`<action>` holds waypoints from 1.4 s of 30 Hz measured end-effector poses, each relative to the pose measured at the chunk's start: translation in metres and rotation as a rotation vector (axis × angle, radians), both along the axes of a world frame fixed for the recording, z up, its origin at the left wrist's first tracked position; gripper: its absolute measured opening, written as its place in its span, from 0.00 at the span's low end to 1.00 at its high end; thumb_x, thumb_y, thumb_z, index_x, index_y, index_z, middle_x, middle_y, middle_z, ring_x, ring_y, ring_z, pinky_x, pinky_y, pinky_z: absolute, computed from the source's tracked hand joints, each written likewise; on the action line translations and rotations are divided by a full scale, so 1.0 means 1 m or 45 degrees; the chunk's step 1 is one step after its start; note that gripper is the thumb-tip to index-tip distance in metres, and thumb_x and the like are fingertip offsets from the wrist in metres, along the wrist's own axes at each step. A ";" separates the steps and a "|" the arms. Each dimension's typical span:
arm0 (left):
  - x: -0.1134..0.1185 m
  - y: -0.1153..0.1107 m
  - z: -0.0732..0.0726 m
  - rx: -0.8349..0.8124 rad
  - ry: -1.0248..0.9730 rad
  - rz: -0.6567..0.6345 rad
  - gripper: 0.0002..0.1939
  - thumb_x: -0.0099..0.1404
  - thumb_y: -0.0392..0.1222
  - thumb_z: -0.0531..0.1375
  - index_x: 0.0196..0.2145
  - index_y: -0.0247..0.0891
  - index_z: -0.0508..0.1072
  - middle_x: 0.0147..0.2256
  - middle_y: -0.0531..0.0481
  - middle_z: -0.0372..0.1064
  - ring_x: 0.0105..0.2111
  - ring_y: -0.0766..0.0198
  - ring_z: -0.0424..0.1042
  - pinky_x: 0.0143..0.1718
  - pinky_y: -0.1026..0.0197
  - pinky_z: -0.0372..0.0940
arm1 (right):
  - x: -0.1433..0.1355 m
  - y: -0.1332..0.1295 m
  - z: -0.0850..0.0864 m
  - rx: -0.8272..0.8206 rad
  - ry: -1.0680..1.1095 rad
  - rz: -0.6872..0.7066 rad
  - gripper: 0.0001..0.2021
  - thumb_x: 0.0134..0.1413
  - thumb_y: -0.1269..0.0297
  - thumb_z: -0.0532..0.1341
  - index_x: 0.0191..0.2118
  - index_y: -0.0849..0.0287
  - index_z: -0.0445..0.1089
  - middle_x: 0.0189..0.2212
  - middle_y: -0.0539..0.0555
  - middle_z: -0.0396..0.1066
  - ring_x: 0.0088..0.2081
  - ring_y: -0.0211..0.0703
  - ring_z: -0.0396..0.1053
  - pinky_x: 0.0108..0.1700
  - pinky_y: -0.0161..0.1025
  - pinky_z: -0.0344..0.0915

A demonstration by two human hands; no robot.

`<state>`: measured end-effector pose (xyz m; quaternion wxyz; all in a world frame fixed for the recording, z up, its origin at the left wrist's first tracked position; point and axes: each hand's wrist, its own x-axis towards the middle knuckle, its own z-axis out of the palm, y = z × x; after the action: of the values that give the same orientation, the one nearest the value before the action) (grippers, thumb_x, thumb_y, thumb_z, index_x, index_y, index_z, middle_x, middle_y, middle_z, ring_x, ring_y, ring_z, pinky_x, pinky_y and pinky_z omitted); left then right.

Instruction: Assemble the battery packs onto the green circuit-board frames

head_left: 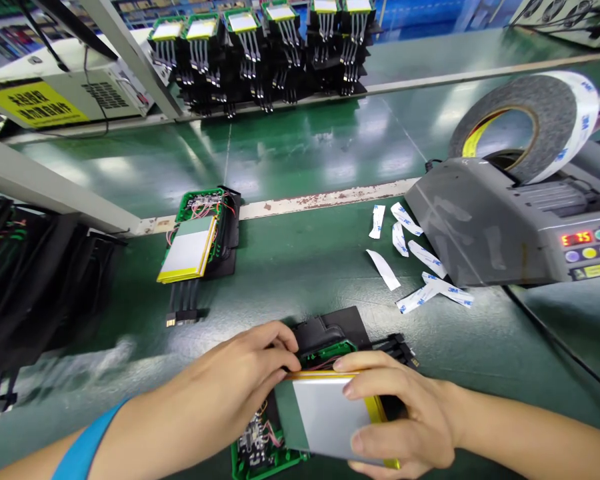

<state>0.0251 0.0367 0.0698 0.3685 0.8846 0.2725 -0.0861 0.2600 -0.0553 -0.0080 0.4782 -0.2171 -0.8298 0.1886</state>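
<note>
A flat silver pouch battery [325, 410] with yellow tape along its edges is tilted over a green circuit board [254, 440] with thin wires. My right hand [400, 407] grips the battery's right side, thumb and fingers closed on it. My left hand [250, 367] is closed, its fingertips pressed together at the battery's upper left corner; what they pinch, if anything, is hidden. Behind the battery lies a black case piece [330, 330] with a green-edged part, and black cables with connectors [397, 350] stick out at the right.
Another battery-and-board unit [190, 247] lies left of centre. Loose white tape strips [425, 257] are scattered beside a grey tape dispenser [480, 220] carrying a large tape roll [520, 127]. Black parts [30, 287] are stacked at left; several finished-looking units [260, 53] line the shelf behind.
</note>
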 end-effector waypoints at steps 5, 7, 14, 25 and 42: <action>-0.026 -0.023 -0.007 0.276 0.040 -0.033 0.25 0.67 0.38 0.52 0.60 0.53 0.55 0.58 0.51 0.59 0.56 0.60 0.63 0.54 0.57 0.66 | 0.003 0.002 0.001 -0.102 -0.060 0.013 0.14 0.51 0.66 0.63 0.43 0.66 0.64 0.48 0.60 0.54 0.53 0.50 0.59 0.55 0.46 0.66; -0.037 -0.035 -0.016 0.293 0.068 0.053 0.35 0.63 0.46 0.59 0.64 0.50 0.47 0.61 0.47 0.54 0.59 0.54 0.59 0.55 0.51 0.66 | 0.005 0.004 0.003 -0.158 -0.129 0.022 0.16 0.52 0.65 0.62 0.45 0.68 0.64 0.49 0.62 0.56 0.52 0.49 0.59 0.55 0.46 0.65; -0.055 -0.076 -0.059 0.238 -0.238 0.447 0.58 0.49 0.46 0.68 0.65 0.38 0.33 0.59 0.31 0.51 0.59 0.42 0.57 0.54 0.38 0.63 | 0.012 0.008 0.015 -0.336 -0.388 0.041 0.24 0.52 0.65 0.63 0.53 0.67 0.60 0.52 0.66 0.59 0.53 0.50 0.57 0.53 0.46 0.64; -0.049 -0.084 -0.066 0.166 -0.428 0.537 0.56 0.51 0.42 0.65 0.65 0.39 0.29 0.55 0.32 0.55 0.58 0.41 0.55 0.55 0.32 0.59 | -0.004 0.000 0.015 -0.364 -0.484 0.045 0.25 0.53 0.67 0.62 0.56 0.63 0.57 0.52 0.63 0.54 0.52 0.50 0.53 0.52 0.48 0.62; -0.057 -0.097 -0.067 0.559 -0.337 0.839 0.46 0.52 0.64 0.63 0.61 0.43 0.49 0.54 0.36 0.45 0.58 0.39 0.50 0.53 0.37 0.63 | -0.008 0.002 0.012 -0.350 -0.445 0.043 0.24 0.52 0.67 0.63 0.54 0.63 0.58 0.52 0.63 0.53 0.52 0.50 0.54 0.51 0.49 0.62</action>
<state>-0.0320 -0.0601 0.0026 0.2107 0.8110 0.5033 0.2110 0.2522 -0.0536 0.0035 0.2899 -0.2957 -0.8700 0.2675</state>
